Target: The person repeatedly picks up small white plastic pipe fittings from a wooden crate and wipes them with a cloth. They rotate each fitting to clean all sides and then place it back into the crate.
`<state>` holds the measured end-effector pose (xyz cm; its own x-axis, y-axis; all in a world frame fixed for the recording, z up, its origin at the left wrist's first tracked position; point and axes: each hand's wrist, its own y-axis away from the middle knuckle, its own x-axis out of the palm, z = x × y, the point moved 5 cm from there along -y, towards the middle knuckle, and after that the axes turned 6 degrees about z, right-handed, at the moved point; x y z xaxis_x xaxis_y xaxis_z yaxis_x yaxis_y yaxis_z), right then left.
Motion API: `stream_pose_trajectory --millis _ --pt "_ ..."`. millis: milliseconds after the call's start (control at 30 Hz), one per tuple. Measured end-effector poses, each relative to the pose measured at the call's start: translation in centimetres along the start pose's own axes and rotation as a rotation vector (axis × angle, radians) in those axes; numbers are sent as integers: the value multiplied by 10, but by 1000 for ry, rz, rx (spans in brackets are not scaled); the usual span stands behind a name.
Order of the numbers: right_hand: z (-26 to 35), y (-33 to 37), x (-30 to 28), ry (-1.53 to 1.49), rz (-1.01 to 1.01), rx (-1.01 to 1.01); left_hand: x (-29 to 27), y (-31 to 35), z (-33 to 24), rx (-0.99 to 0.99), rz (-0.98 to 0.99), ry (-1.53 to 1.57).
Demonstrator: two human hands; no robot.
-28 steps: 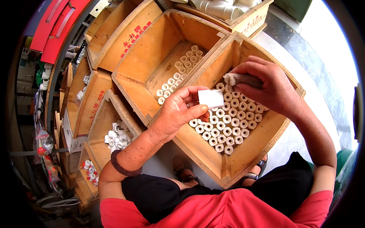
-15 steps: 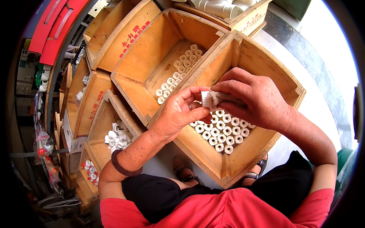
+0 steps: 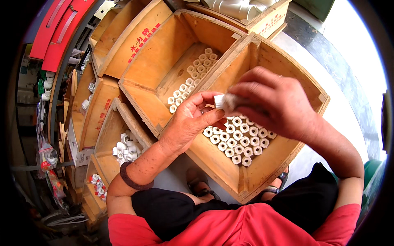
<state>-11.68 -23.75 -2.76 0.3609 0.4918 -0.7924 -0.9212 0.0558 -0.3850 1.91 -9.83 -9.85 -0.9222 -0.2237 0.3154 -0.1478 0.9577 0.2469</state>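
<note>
Between the thumb and fingers of my left hand is a white plastic pipe fitting. My right hand, slightly smeared by motion, is closed round a greyish cloth that is pressed against the fitting's right end. Both hands are over a wooden box. Inside it, below my hands, several white fittings stand in rows with their round openings upward. My right hand hides some of them.
A second wooden box adjoins on the left, with rows of similar fittings. Farther left, a smaller bin holds loose white fittings beside red-and-white parts. Large white pipes lie in a box at the back. My feet are below the near box.
My right hand has shifted and turned slightly at the fitting with the cloth. My left hand and the fitting have moved a little to the left and up.
</note>
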Motion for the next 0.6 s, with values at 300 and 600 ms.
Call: stream_pose_trajectory --millis 300,600 --pt "-7 3 12 -60 44 34 5 1 0 -1 28 -8" --pt "-35 11 -5 -38 27 146 -2 1 -1 -17 -12 35"
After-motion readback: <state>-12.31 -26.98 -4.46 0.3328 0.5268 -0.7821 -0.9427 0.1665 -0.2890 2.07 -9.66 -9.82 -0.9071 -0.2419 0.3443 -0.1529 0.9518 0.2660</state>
